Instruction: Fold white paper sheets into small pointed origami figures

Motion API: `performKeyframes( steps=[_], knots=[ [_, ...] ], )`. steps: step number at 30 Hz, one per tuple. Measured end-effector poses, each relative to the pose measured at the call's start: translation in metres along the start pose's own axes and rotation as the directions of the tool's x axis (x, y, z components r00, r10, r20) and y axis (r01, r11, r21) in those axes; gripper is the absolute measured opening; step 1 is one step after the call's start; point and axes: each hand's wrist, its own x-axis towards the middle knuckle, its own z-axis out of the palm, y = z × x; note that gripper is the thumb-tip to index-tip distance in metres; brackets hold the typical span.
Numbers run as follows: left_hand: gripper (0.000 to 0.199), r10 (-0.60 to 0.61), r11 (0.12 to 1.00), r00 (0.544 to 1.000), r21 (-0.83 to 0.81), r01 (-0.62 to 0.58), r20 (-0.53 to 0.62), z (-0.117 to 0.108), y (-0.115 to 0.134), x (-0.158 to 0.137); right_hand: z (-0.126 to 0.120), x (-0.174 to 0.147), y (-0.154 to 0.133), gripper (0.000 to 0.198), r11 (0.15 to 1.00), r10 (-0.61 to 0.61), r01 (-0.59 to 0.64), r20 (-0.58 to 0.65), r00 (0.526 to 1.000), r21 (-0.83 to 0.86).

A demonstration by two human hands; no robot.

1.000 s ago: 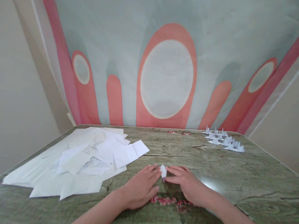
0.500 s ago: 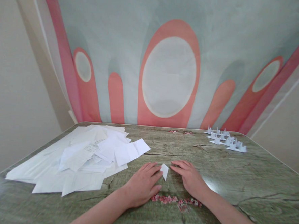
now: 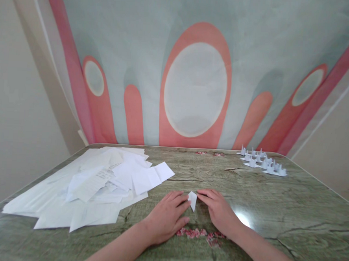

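A small folded piece of white paper, kite-shaped with its point toward me, lies on the table between my hands. My left hand rests palm down, its fingers stretched out and their tips on or against the paper's left edge. On the other side, my right hand also lies low over the table, fingers extended. Its fingertips are right by the paper's upper right corner; whether they touch it I cannot tell. Neither hand is closed around anything.
A spread pile of white paper sheets covers the table's left side, some with writing. Several folded white paper figures stand at the back right. The wood-grain table has printed pink blossoms and meets a patterned backdrop behind.
My right hand has shifted slightly left, bringing its fingertips closer to the folded paper. My left hand and the paper have stayed almost in place. The whole view has moved a little.
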Motion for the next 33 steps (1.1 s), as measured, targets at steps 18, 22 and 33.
performKeyframes(
  steps=[18,22,33],
  knots=[
    [0.046,-0.01,0.999,1.0,-0.039,0.011,0.016,-0.002,0.003,0.003,-0.005,0.006,-0.019,0.035,0.994,-0.068,0.068,0.005,0.998,0.082],
    [0.045,-0.002,0.999,1.0,-0.045,0.003,0.014,-0.004,0.005,0.003,-0.006,0.011,-0.015,0.027,0.987,-0.023,0.026,-0.017,1.0,0.16],
    [0.032,-0.036,0.994,0.999,-0.105,0.033,-0.027,-0.007,0.009,0.007,-0.003,0.028,0.001,0.031,0.954,0.109,-0.09,-0.051,0.993,0.286]
  ],
)
